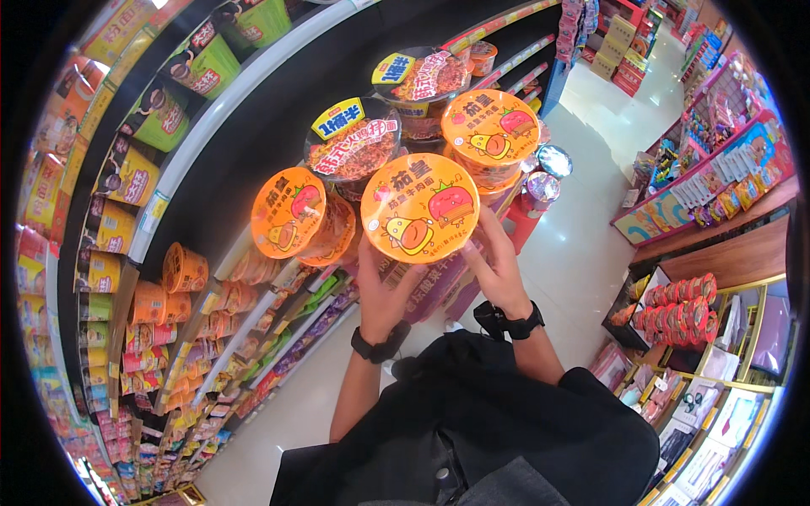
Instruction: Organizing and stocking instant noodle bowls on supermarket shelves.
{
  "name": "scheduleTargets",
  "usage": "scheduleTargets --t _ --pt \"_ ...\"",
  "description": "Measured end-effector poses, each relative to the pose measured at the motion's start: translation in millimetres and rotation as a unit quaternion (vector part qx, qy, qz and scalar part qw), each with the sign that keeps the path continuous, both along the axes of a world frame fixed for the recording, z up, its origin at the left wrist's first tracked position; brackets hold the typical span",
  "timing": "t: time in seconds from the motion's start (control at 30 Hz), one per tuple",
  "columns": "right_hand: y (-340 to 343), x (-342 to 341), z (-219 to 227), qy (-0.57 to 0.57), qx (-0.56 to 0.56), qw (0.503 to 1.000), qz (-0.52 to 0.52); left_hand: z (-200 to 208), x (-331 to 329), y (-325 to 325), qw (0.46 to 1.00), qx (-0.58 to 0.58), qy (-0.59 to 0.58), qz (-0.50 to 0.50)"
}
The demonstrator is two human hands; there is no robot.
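Note:
Between my two hands is a round instant noodle cup with an orange lid, a tomato and a yellow cartoon figure printed on it. My left hand grips its near left side, and my right hand closes on its right side. The cup hides several fingertips. Close to its left stands an orange-lidded cup, and another orange-lidded cup sits behind on the right. Two dark bowls with clear lids and yellow labels, a nearer bowl and a farther bowl, stand behind.
Curved shelves on the left carry green cups, yellow cups and orange tubs. Purple cartons lie below the held cup. Silver-lidded cups stand to the right. Across the tiled aisle are racks of packaged goods.

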State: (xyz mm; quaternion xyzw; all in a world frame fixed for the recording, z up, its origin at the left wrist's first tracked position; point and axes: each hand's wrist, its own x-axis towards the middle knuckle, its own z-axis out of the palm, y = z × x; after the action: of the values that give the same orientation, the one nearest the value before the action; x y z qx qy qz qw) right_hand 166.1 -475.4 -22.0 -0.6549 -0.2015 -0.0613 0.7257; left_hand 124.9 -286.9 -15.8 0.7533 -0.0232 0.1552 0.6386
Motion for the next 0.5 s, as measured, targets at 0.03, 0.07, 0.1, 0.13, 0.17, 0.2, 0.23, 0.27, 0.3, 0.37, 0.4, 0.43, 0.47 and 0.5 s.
scheduleTargets --t 0.03,0.07,0.1,0.13,0.17,0.2,0.23,0.27,0.3,0.37,0.4,0.43,0.47,0.5 --pt "-1 1 -1 0.001 0.001 1.0 0.003 -1 2 -1 1.0 0.001 0.001 0.003" --pt "-1 3 -1 0.008 0.009 1.0 0.006 -3 3 -2 1.0 -0.004 -0.002 0.004" --pt "-1 5 -1 0.014 0.017 1.0 0.009 -4 5 -4 1.0 -0.01 -0.005 0.005" --pt "-3 7 -2 0.015 0.017 1.0 0.012 -5 6 -5 1.0 -0.01 -0.004 0.008" --pt "-5 9 -3 0.011 0.005 1.0 0.018 -5 6 -6 1.0 -0.007 -0.008 0.012" --pt "-6 11 -4 0.008 -0.007 1.0 0.024 -5 6 -7 1.0 -0.004 -0.011 0.015" --pt "-8 12 -4 0.009 -0.009 1.0 0.026 -6 6 -6 1.0 -0.005 -0.01 0.018" --pt "-8 14 -4 0.005 -0.019 1.0 0.023 -8 7 -5 1.0 0.009 -0.005 0.026" --pt "-9 14 -4 0.0 -0.03 0.999 0.02 -9 7 -5 0.999 0.022 -0.001 0.034" --pt "-12 15 -4 0.002 -0.029 0.999 0.023 -9 6 -7 0.999 0.012 0.003 0.038" --pt "-13 16 -4 0.003 -0.026 0.999 0.023 -8 6 -7 0.999 0.003 0.006 0.04" --pt "-14 15 -2 0.003 -0.027 0.999 0.027 -10 6 -6 0.999 0.002 0.006 0.043" --pt "-14 14 -1 0.012 -0.014 0.999 0.027 -12 6 -4 0.999 0.03 0.005 0.042" --pt "-14 13 1 0.02 0.0 0.999 0.027 -13 6 -3 0.998 0.057 0.004 0.041"
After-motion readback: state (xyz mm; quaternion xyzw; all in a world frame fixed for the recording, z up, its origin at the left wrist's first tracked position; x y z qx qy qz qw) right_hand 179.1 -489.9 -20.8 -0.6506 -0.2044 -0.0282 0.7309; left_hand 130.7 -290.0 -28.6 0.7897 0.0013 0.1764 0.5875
